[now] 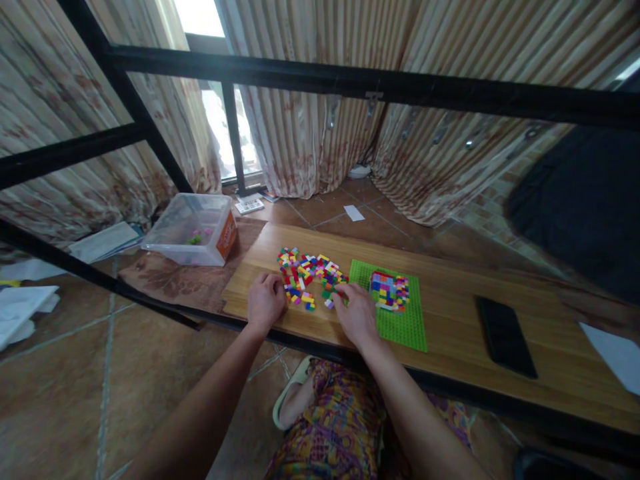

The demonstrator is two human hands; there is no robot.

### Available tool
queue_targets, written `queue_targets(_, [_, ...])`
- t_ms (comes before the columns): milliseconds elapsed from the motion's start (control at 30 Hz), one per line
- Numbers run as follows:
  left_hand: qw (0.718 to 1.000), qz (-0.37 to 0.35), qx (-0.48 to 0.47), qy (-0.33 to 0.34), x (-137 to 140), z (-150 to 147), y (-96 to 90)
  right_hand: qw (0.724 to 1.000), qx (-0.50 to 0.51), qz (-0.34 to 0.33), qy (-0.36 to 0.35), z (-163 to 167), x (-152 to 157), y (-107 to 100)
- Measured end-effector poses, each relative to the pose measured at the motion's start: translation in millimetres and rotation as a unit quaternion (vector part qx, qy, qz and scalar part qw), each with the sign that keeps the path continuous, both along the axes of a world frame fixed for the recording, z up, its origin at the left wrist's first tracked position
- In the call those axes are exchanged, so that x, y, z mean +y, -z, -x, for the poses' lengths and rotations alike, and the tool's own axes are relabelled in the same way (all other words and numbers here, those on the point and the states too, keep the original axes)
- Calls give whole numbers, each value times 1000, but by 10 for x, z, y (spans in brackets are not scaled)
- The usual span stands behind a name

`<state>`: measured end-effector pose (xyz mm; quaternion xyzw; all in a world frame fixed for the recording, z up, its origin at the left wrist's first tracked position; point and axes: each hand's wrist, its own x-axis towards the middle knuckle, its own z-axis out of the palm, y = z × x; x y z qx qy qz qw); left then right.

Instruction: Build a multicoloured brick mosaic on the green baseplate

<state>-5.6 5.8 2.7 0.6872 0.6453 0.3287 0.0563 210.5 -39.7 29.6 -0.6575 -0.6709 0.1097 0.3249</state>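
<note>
A loose pile of small, many-coloured toy bricks (pixel 313 270) lies on the wooden tabletop (pixel 450 273). My left hand (pixel 265 301) rests at the pile's left edge with its fingers curled in; anything inside them is hidden. At the right edge of the pile is my right hand (pixel 356 315), thumb and forefinger drawn together among the bricks, and what they grip is too small to tell. Just beyond that hand lies a green baseplate (pixel 403 333), partly covered by it. A compact multicoloured block of bricks (pixel 390 291) sits on the plate.
A black phone (pixel 506 337) lies on the table to the right, with white paper (pixel 614 353) at the far end. On the left, a clear plastic bin (pixel 183 230) holds a few pieces. Black metal bars (pixel 320 73) cross in front of the curtains.
</note>
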Motion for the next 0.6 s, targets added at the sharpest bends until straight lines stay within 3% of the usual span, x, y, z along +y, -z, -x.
queue_targets(233, [1000, 16, -2, -2, -14, -7, -9, 997, -59, 18, -49, 90, -6, 131])
queue_targets(600, [1000, 25, -11, -2, -10, -3, -1, 995, -96, 8, -8, 78, 118, 78])
